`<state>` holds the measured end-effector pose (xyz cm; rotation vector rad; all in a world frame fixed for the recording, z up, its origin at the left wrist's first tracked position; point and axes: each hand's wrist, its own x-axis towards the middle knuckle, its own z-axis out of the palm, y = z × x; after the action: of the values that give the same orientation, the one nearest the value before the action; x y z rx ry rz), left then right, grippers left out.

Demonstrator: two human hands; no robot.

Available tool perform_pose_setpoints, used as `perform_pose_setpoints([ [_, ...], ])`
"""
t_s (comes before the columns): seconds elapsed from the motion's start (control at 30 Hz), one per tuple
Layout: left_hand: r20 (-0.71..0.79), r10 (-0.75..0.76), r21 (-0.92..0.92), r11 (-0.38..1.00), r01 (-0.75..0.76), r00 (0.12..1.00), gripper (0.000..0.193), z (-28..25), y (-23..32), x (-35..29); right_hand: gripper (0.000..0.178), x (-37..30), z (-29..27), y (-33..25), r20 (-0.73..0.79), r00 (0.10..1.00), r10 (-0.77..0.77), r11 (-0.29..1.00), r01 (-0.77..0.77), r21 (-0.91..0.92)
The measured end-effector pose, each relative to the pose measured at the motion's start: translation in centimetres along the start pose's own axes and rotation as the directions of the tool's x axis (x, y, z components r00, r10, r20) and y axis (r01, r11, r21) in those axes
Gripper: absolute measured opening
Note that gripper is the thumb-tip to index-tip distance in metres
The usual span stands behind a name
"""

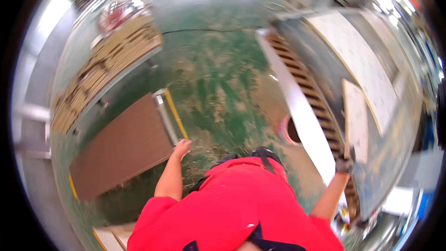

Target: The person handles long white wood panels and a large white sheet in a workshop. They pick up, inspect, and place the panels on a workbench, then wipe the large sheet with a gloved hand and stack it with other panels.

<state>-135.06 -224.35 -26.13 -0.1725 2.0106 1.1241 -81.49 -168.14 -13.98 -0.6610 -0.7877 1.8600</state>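
Observation:
My left hand [182, 148] is bare and looks closed. It is at the near end of a pale metal bar [167, 116] and a yellow strip [176, 114], beside a low stack topped by a brown panel [123, 151]. What its fingers hold is hidden. On the right, my right hand [344, 163] wears a dark glove and closes on the near corner of a short, light wooden board [355, 116]. That board lies tilted on a grey machine table [381, 176], by its slatted brown edge [306, 88].
A larger pale panel [355, 56] lies farther back on the table. A long white ledge [297, 97] runs along its side, with a round dark-mouthed container [290, 130] below. Stacked wooden strips [109, 60] stand at far left. A cable [204, 30] crosses the dusty green floor [218, 83].

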Motion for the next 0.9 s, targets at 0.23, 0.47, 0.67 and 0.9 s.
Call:
perform_pose_setpoints([
  [0.23, -0.059, -0.028, 0.025, 0.999, 0.030, 0.998, 0.025, -7.1, -1.1, 5.6, 0.043, -4.9, 20.2, 9.8, -0.016, 0.994, 0.107, 0.994, -0.107, 0.007],
  [0.47, -0.190, -0.024, -0.058, 0.998, 0.013, 0.982, 0.029, -12.8, -0.2, 10.5, 0.049, 8.2, 35.0, 22.8, 0.249, 0.888, 0.386, 0.918, -0.344, -0.197],
  [0.67, -0.378, -0.221, -0.448, 0.894, 0.031, 0.899, 0.022, -18.9, 0.5, 5.8, 0.036, 20.8, 40.7, 43.7, -0.025, 0.463, 0.886, 0.463, -0.886, 0.006],
  [0.9, -0.397, -0.634, -0.733, 0.654, 0.187, 0.664, 0.018, -14.9, -2.0, 0.0, 0.027, 27.5, 45.4, 65.2, -0.455, 0.511, 0.730, 0.234, -0.812, -0.535],
])
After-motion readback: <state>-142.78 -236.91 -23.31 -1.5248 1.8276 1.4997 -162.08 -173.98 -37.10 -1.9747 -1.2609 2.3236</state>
